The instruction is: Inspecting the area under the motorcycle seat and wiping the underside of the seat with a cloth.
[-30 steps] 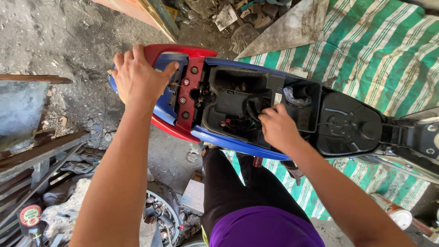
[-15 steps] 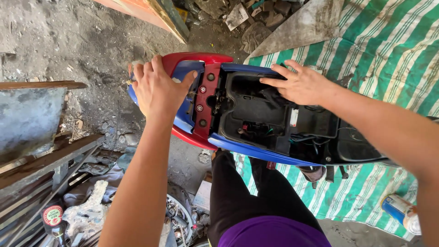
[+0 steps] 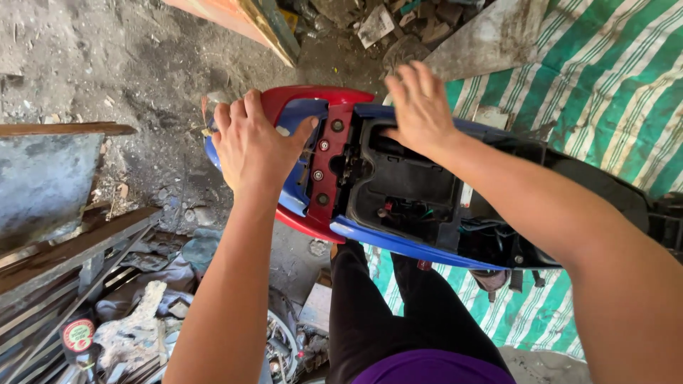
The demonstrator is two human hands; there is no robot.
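The scooter body point(image 3: 398, 235), blue and red, lies over a green striped tarp point(image 3: 612, 92); its open black compartment point(image 3: 409, 185) holds wires. The left hand point(image 3: 252, 146) clasps the tail; the right hand point(image 3: 420, 107) rests flat, fingers spread, on the compartment's rim.

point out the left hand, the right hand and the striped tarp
left hand point(image 3: 255, 146), head view, back of the hand
right hand point(image 3: 421, 107), head view, back of the hand
striped tarp point(image 3: 612, 92), head view, a bare green stripe

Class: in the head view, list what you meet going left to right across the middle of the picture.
Grey slab → left hand → red tail panel → right hand → striped tarp.
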